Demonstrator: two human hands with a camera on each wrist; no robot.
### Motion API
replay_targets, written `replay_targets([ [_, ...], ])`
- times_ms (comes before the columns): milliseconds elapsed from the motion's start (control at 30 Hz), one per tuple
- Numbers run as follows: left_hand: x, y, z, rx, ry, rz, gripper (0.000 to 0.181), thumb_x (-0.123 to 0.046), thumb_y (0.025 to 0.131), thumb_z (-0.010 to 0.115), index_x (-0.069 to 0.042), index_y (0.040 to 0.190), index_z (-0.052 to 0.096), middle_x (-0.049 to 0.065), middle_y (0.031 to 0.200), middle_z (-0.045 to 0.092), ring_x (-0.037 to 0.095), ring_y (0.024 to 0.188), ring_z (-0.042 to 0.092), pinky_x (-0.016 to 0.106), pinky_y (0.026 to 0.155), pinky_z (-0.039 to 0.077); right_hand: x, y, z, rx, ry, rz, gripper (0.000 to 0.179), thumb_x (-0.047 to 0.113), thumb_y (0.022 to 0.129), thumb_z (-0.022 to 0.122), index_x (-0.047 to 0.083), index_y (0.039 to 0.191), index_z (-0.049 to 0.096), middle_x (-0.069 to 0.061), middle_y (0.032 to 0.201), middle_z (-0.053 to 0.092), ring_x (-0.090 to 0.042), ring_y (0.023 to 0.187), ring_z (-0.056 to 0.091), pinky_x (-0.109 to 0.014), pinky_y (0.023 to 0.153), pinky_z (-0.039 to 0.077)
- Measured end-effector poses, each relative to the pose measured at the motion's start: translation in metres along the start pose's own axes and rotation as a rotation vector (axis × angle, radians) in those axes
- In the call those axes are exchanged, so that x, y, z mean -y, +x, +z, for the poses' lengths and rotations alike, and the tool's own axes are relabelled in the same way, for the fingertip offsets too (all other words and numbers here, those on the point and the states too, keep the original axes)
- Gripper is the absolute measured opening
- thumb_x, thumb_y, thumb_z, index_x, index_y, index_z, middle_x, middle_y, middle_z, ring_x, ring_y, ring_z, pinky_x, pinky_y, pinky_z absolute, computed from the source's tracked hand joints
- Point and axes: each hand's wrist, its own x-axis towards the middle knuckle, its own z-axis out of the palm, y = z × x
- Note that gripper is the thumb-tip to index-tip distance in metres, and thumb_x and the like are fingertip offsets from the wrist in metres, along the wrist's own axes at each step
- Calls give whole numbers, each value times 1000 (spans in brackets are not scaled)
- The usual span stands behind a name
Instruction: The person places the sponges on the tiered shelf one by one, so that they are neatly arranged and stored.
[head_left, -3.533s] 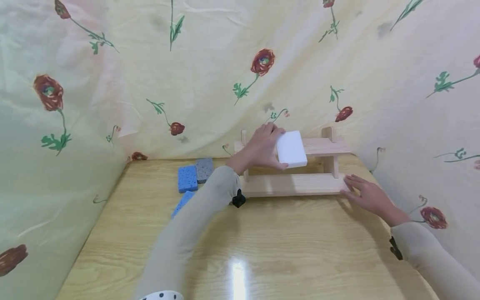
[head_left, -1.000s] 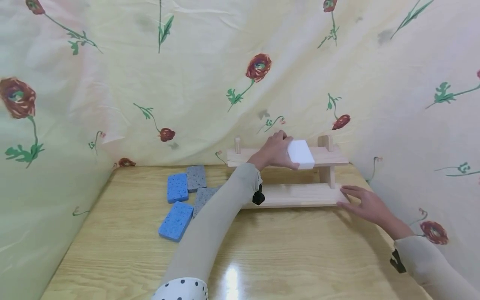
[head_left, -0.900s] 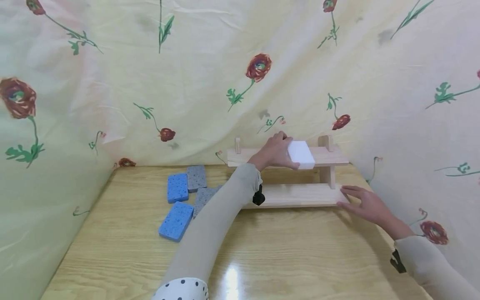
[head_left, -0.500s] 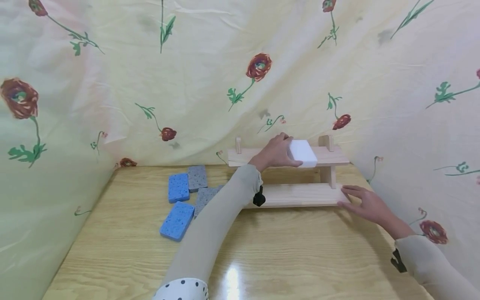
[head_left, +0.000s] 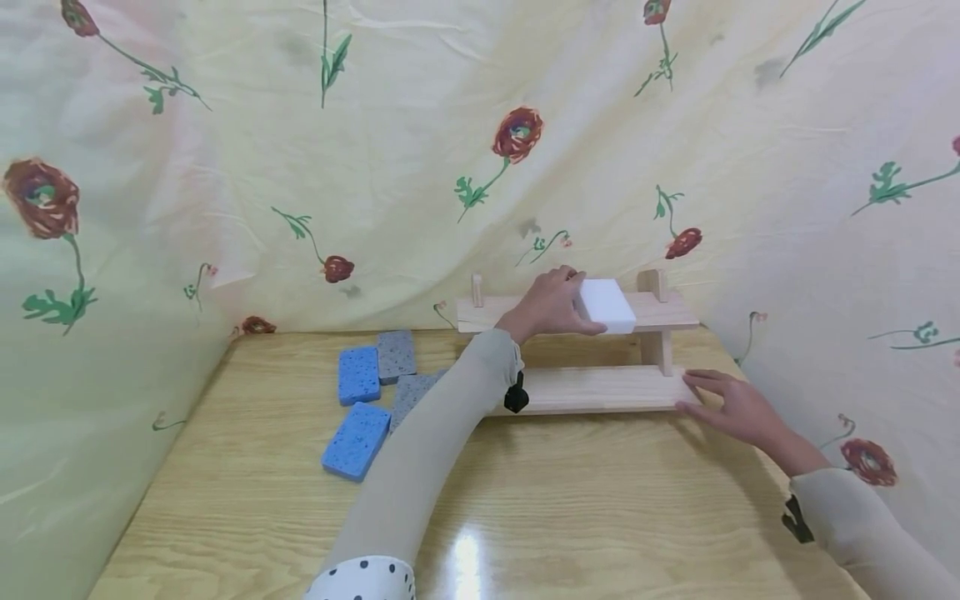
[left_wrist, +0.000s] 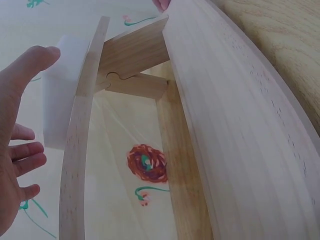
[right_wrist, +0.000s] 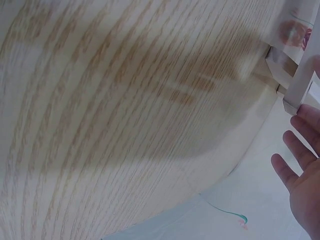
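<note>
Read no text, label, brand, number or sign in any view.

2 blue sponges (head_left: 359,375) + grey sponges (head_left: 396,356) left of L hand (head_left: 547,306); floral cloth (head_left: 405,167) behind it, wood tbl (head_left: 570,500) below.
</note>
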Motion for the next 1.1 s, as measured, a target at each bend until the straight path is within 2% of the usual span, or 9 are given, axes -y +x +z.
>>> replay_targets([
  [200,2,-1,-2,-3,26,15,105,-70,79,70,-6,156,39,7,150,48,19,131,47,37,115,36,0,0,-1,3,2,5,58,33,86,81,-8,125,68,-31,129,65,-52,118,59,-64,90,48],
  [567,5,-10,-7,-44,148,40,105,-75,76,68,-9,154,43,5,153,47,21,134,45,38,113,38,4,-1,-1,-19,0,0,56,31,86,81,-8,124,68,-30,128,66,-51,118,60,-62,91,48],
  [700,7,-19,-11,-48,253,68,106,-80,77,64,-9,153,43,5,154,48,21,136,46,38,113,39,3,-1,0,-13,-4,-1,57,31,86,81,-8,125,68,-31,128,65,-52,118,60,-63,90,49],
  [800,9,-28,-14,-32,295,85,110,-83,77,61,-9,155,41,4,156,46,21,140,44,38,116,37,2,-1,0,-11,-1,-7,58,31,85,82,-9,125,68,-31,128,65,-53,117,60,-64,90,49],
  [967,13,-46,-17,1,281,96,116,-83,76,63,-8,159,33,4,161,40,22,147,37,39,122,29,0,-1,1,-28,-4,-24,58,30,83,84,-8,123,69,-30,127,66,-52,115,61,-63,88,50],
  [1100,16,-62,-19,-14,255,127,114,-80,76,66,-9,159,34,5,160,40,22,146,38,39,123,27,0,-1,1,-29,4,-12,57,30,83,83,-8,124,69,-30,127,66,-52,116,61,-63,89,50],
])
